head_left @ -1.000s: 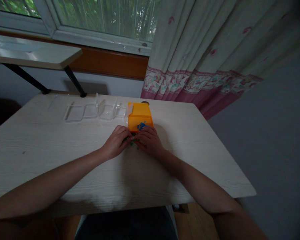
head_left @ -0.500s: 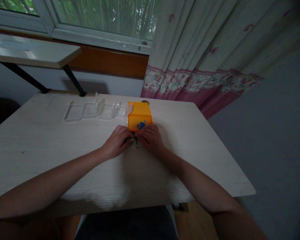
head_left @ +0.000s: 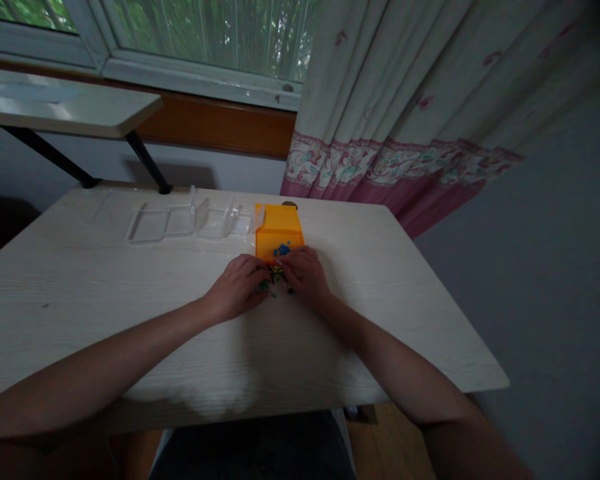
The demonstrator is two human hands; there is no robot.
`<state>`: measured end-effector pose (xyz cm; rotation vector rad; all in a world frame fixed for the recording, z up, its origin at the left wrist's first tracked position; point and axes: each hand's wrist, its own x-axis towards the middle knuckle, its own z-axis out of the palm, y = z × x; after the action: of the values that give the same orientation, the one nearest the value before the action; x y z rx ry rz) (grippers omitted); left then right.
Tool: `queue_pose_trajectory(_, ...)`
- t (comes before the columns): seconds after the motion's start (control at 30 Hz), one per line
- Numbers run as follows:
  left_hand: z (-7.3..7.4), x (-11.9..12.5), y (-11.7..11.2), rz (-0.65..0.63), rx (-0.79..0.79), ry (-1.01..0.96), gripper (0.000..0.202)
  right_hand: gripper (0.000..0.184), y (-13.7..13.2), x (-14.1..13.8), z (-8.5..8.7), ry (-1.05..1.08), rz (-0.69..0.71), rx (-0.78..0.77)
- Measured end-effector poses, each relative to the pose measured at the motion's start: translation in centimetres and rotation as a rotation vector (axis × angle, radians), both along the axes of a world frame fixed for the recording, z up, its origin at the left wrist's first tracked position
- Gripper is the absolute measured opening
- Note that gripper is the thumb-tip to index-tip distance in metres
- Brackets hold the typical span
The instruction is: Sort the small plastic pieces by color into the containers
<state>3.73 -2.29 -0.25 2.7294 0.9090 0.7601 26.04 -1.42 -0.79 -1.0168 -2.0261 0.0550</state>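
Observation:
My left hand (head_left: 237, 287) rests at the table's middle, thumb and fingers apart around small green pieces (head_left: 264, 285). Opposite it, my right hand (head_left: 306, 275) has its thumb and fingertips drawn together close to the pile; anything between them is too small to make out. Some small yellowish and dark pieces show between the two hands. Just beyond them lies an orange box (head_left: 266, 245), opened out, with several small blue pieces (head_left: 281, 250) inside near its front edge. The right fingers partly cover that edge.
Clear plastic containers (head_left: 149, 225) with raised lids stand in a row left of the orange box. Behind it sits a small brown round object (head_left: 289, 204). A raised shelf (head_left: 70, 110) is at the back left, and a curtain (head_left: 380, 160) hangs behind the pale table (head_left: 180, 360).
My left thumb and fingers have spread apart from a closed pinch. My right hand has shifted slightly, and more small pieces now show between the hands.

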Motion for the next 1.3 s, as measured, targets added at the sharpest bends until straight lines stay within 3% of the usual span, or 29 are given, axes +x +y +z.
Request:
queue_pose_trajectory(0.23, 0.3, 0.0, 0.0, 0.001, 0.002, -0.008, 0.012, 0.018, 0.0, 0.0, -0.3, -0.016, -0.011, -0.010)
queue_pose_trajectory(0.5, 0.4, -0.1, 0.2, 0.014, -0.039, -0.072, 0.015, 0.020, -0.1, -0.1, 0.2, -0.017, 0.010, -0.004)
queue_pose_trajectory(0.8, 0.7, -0.3, 0.6, 0.153, -0.110, -0.252, 0.025, 0.019, -1.0, -0.3, 0.5, -0.158, 0.152, 0.038)
queue_pose_trajectory(1.3, 0.5, -0.3, 0.6, 0.089, -0.102, -0.215, 0.025, 0.013, -1.6, -1.2, -0.1, -0.232, 0.101, 0.132)
